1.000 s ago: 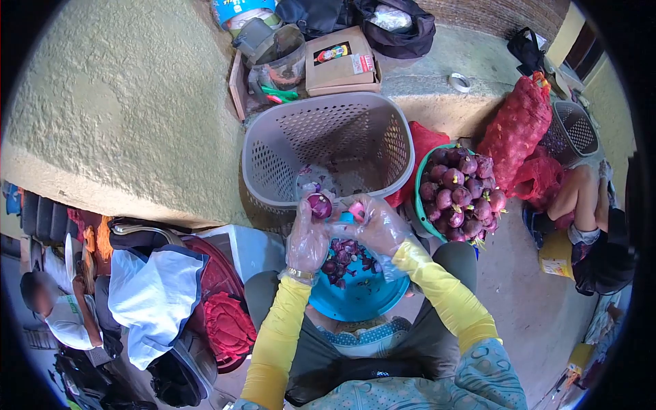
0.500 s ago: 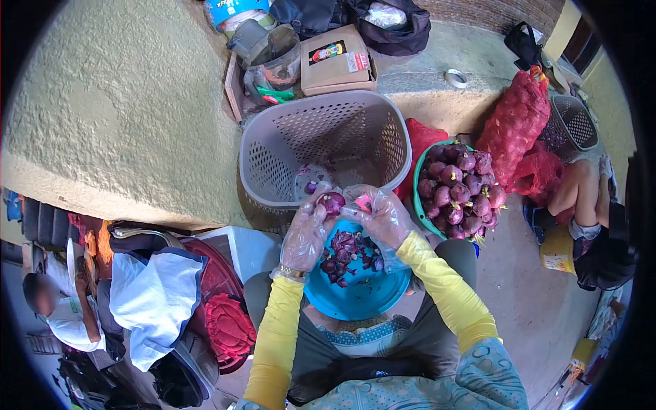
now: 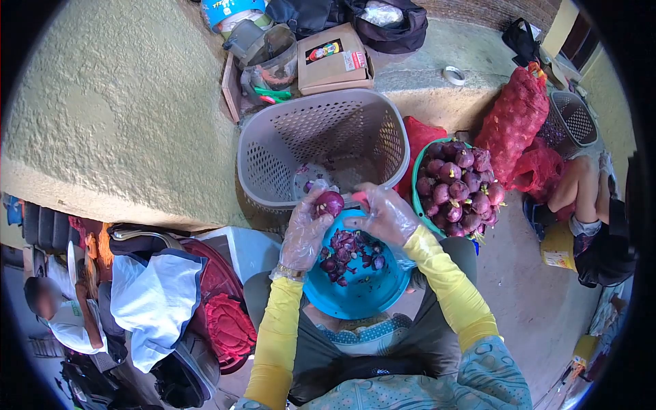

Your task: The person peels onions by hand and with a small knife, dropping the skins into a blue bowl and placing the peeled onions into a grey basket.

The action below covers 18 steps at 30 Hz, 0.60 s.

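Observation:
Both my hands wear clear plastic gloves. My left hand (image 3: 305, 236) is closed round a red onion (image 3: 329, 203) with a shiny purple skin, above the rim of a blue basin (image 3: 372, 301). To its right, my right hand (image 3: 384, 215) pinches a small pinkish-red object (image 3: 360, 198), whose kind I cannot make out. A gap separates this hand from the onion. Inside the basin lie dark onion skins and scraps (image 3: 347, 253). Beyond my hands stands a grey perforated basket (image 3: 246, 160), with an onion and bits of skin at its bottom.
A green tub (image 3: 415, 198) heaped with red onions stands right of the basin. Behind it leans a full red mesh sack (image 3: 514, 123). A cardboard box (image 3: 335, 75) rests on the ledge. People sit at the far left and right. A white cloth (image 3: 156, 294) lies at left.
My hands have moved apart. The right hand has drawn away from the onion with the pinkish-red object, while the left still holds the onion, its smooth purple side now more exposed.

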{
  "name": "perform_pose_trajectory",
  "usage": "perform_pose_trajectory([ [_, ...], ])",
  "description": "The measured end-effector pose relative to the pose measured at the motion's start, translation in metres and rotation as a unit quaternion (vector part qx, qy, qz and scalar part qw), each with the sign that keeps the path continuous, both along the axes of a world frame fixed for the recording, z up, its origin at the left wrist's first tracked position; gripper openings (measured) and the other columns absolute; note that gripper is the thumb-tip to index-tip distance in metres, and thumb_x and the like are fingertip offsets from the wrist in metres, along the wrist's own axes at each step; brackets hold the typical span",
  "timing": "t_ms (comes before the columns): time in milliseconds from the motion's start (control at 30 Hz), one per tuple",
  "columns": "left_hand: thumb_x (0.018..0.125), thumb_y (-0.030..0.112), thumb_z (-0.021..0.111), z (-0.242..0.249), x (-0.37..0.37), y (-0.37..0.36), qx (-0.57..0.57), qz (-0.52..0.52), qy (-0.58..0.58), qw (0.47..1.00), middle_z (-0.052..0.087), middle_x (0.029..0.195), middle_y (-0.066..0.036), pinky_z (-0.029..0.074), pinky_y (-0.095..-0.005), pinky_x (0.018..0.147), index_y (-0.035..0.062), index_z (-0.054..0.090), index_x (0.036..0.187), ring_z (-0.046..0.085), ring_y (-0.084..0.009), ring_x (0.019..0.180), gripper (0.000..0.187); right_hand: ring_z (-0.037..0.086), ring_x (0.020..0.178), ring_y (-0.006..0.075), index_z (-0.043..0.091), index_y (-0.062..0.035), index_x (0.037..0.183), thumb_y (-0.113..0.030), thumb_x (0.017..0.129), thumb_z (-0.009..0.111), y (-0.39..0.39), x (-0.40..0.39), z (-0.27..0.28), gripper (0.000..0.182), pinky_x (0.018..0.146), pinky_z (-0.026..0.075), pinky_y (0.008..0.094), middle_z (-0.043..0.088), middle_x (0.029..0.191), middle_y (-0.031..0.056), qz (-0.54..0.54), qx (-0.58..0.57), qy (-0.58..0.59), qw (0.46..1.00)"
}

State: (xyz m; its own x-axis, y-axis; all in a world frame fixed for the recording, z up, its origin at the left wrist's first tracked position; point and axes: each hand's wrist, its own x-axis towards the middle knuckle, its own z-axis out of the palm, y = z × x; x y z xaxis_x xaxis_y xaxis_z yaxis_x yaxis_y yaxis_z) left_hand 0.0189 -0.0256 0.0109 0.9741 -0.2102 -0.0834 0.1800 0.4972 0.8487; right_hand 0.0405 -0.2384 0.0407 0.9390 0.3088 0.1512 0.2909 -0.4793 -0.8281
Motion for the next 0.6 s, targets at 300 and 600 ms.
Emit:
perform_pose_trajectory([
  [300, 0.079, 0.001, 0.079, -0.005, 0.001, 0.001, 0.042, -0.033, -0.007, 0.999, 0.055, 0.135, -0.01, 0.042, -0.038, 0.11, 0.0024, 0.056, 0.133, 0.055, -0.0212, 0.122, 0.058, 0.069, 0.077, 0.0335, 0.068, -0.01, 0.091, -0.048, 0.069, 0.083, -0.002, 0.0, 0.01, 0.046, 0.067, 0.055, 0.0446, 0.069, 0.08, 0.0127, -0.016, -0.156, -0.06, 0.986],
  [600, 0.08, 0.002, 0.078, -0.006, 0.002, 0.002, 0.06, -0.024, -0.006, 0.998, 0.059, 0.128, -0.008, 0.044, -0.0373, 0.109, 0.0027, 0.057, 0.131, 0.057, -0.0203, 0.119, 0.054, 0.069, 0.077, 0.0341, 0.07, -0.0107, 0.094, -0.046, 0.069, 0.083, -0.001, -0.002, 0.009, 0.045, 0.067, 0.055, 0.0441, 0.07, 0.081, 0.0128, -0.025, -0.157, -0.063, 0.985],
])
